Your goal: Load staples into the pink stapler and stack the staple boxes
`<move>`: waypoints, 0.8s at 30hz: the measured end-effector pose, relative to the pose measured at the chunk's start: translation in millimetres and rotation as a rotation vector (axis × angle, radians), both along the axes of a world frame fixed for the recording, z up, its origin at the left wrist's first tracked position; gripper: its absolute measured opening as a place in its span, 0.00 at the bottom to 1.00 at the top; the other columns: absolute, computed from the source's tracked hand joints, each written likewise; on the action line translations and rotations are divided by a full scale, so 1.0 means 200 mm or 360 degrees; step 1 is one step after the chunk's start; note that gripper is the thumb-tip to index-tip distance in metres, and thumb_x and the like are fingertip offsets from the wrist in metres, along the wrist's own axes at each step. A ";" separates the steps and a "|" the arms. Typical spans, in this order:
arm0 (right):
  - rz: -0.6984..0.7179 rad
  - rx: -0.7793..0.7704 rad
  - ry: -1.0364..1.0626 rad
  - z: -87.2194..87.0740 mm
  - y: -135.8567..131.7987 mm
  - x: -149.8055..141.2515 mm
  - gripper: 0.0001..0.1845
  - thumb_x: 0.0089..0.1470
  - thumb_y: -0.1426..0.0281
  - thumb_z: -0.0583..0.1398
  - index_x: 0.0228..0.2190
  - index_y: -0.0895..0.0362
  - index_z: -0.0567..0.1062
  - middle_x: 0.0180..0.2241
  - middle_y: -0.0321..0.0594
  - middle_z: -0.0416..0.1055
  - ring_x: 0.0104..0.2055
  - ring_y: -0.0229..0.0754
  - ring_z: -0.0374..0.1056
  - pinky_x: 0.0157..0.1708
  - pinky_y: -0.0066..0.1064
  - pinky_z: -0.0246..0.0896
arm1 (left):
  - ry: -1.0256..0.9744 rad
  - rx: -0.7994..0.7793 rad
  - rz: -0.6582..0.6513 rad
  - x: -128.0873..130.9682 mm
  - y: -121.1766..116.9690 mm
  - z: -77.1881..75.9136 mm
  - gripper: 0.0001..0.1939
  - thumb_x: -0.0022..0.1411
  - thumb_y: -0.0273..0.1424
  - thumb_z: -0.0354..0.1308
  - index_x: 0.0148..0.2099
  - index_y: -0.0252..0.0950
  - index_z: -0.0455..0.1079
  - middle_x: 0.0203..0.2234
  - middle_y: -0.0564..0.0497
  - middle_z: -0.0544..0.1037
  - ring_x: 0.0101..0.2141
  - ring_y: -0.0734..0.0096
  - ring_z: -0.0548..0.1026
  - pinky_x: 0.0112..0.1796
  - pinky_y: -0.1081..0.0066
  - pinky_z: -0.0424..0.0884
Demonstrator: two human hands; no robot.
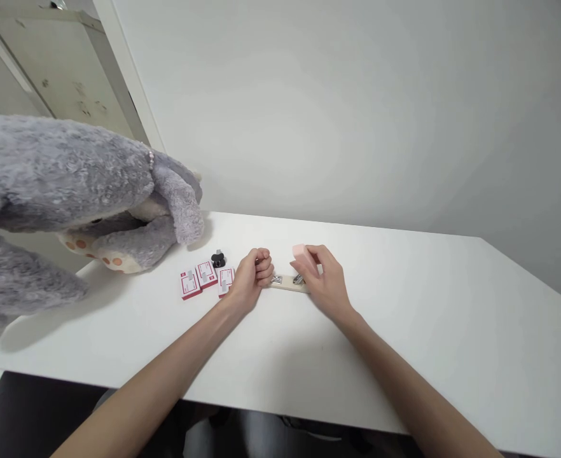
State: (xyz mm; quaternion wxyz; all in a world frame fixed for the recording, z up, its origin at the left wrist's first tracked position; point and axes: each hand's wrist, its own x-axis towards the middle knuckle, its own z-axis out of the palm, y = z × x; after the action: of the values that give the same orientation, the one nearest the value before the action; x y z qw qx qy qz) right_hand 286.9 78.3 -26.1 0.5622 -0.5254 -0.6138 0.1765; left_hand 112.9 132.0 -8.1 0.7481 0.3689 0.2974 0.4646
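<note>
A small stapler lies opened on the white table (pixel 404 331): its cream base (pixel 287 284) rests flat and its pink top (pixel 300 252) is swung upward. My right hand (pixel 323 280) grips the pink top with its fingers and sits over the base's right end. My left hand (pixel 252 277) is curled into a loose fist at the base's left end; whatever it pinches is too small to make out. Metal parts show on the base between both hands.
Three small red-and-white boxes (pixel 206 278) lie just left of my left hand, with a small black object (pixel 218 259) behind them. A large grey plush toy (pixel 84 197) fills the table's left end. A white wall stands behind.
</note>
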 end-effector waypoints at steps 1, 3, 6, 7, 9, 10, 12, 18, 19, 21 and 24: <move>-0.0001 -0.0004 -0.0005 0.00 0.00 0.00 0.16 0.62 0.52 0.63 0.41 0.50 0.75 0.39 0.39 0.72 0.41 0.47 0.68 0.42 0.40 0.64 | 0.0019 0.0006 -0.0009 0.00 0.00 0.00 0.09 0.55 0.28 0.57 0.30 0.38 0.58 0.19 0.64 0.44 0.17 0.81 0.44 0.17 0.79 0.44; 0.0001 -0.0018 -0.0017 0.00 0.00 0.01 0.17 0.62 0.52 0.63 0.43 0.50 0.76 0.40 0.40 0.72 0.41 0.47 0.68 0.43 0.40 0.65 | 0.0048 0.0015 -0.0031 0.00 -0.01 0.01 0.10 0.54 0.29 0.58 0.30 0.39 0.57 0.19 0.64 0.43 0.17 0.81 0.43 0.17 0.79 0.43; -0.0001 -0.0031 -0.0041 0.00 0.01 0.01 0.18 0.62 0.51 0.63 0.45 0.50 0.77 0.42 0.41 0.71 0.43 0.48 0.69 0.45 0.40 0.66 | 0.0079 0.0045 -0.0045 0.01 -0.01 0.01 0.09 0.53 0.29 0.58 0.29 0.39 0.58 0.19 0.64 0.42 0.17 0.82 0.42 0.17 0.79 0.41; -0.0006 -0.0039 -0.0049 -0.01 0.01 0.01 0.18 0.62 0.51 0.63 0.46 0.50 0.78 0.42 0.41 0.71 0.44 0.48 0.69 0.46 0.41 0.66 | 0.0095 0.0058 -0.0044 0.01 -0.01 0.01 0.09 0.53 0.29 0.58 0.29 0.39 0.58 0.19 0.64 0.43 0.17 0.82 0.42 0.17 0.79 0.41; -0.0032 -0.0061 -0.0059 -0.01 0.01 0.02 0.19 0.62 0.51 0.63 0.47 0.49 0.79 0.42 0.41 0.70 0.44 0.48 0.69 0.46 0.41 0.66 | 0.0139 0.0078 -0.0042 0.01 -0.02 0.01 0.08 0.53 0.29 0.57 0.30 0.38 0.59 0.18 0.64 0.43 0.17 0.82 0.42 0.18 0.79 0.41; -0.0056 -0.0075 -0.0062 -0.02 0.02 0.02 0.20 0.62 0.50 0.63 0.48 0.49 0.79 0.42 0.41 0.69 0.44 0.48 0.69 0.46 0.41 0.66 | 0.0163 0.0084 -0.0041 0.01 -0.02 0.01 0.07 0.53 0.30 0.57 0.29 0.38 0.59 0.18 0.64 0.44 0.17 0.82 0.43 0.18 0.78 0.41; -0.0122 -0.0094 -0.0070 -0.03 0.03 0.02 0.21 0.62 0.49 0.63 0.49 0.48 0.80 0.41 0.40 0.68 0.43 0.48 0.69 0.46 0.42 0.67 | 0.0212 0.0101 -0.0038 0.02 -0.03 0.00 0.08 0.54 0.30 0.57 0.29 0.38 0.59 0.18 0.64 0.45 0.17 0.82 0.44 0.18 0.78 0.42; -0.0153 -0.0043 -0.0247 -0.09 0.04 0.02 0.29 0.66 0.49 0.58 0.63 0.45 0.71 0.41 0.41 0.68 0.42 0.48 0.70 0.44 0.42 0.68 | 0.0142 0.0063 -0.0271 0.03 -0.05 -0.03 0.09 0.57 0.30 0.57 0.29 0.38 0.59 0.18 0.64 0.45 0.17 0.82 0.43 0.18 0.80 0.42; -0.0136 -0.0039 -0.0294 -0.10 0.04 0.02 0.30 0.68 0.51 0.56 0.66 0.45 0.67 0.41 0.41 0.69 0.42 0.48 0.70 0.43 0.42 0.68 | 0.0070 0.0009 -0.0374 0.03 -0.05 -0.03 0.09 0.57 0.30 0.57 0.29 0.38 0.59 0.18 0.64 0.44 0.17 0.82 0.42 0.17 0.80 0.42; -0.0110 -0.0022 -0.0375 -0.12 0.05 0.02 0.31 0.70 0.53 0.53 0.70 0.45 0.61 0.42 0.42 0.72 0.42 0.49 0.71 0.42 0.42 0.68 | -0.0064 -0.0110 -0.0602 0.02 -0.05 -0.04 0.08 0.57 0.29 0.56 0.29 0.38 0.58 0.18 0.64 0.42 0.17 0.81 0.40 0.16 0.80 0.42; -0.0073 0.0022 -0.0479 -0.13 0.07 0.00 0.29 0.71 0.56 0.52 0.70 0.42 0.59 0.47 0.43 0.75 0.43 0.50 0.72 0.41 0.41 0.68 | -0.0143 -0.0249 -0.0902 0.02 -0.06 -0.04 0.08 0.57 0.28 0.55 0.29 0.38 0.58 0.17 0.64 0.42 0.17 0.81 0.37 0.15 0.81 0.43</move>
State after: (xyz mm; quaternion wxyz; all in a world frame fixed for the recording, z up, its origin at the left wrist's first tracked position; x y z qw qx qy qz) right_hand 286.7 91.8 -51.5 0.4713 -0.5559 -0.6802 0.0787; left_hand 116.6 120.2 -15.3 0.8866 0.3575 0.1840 0.2287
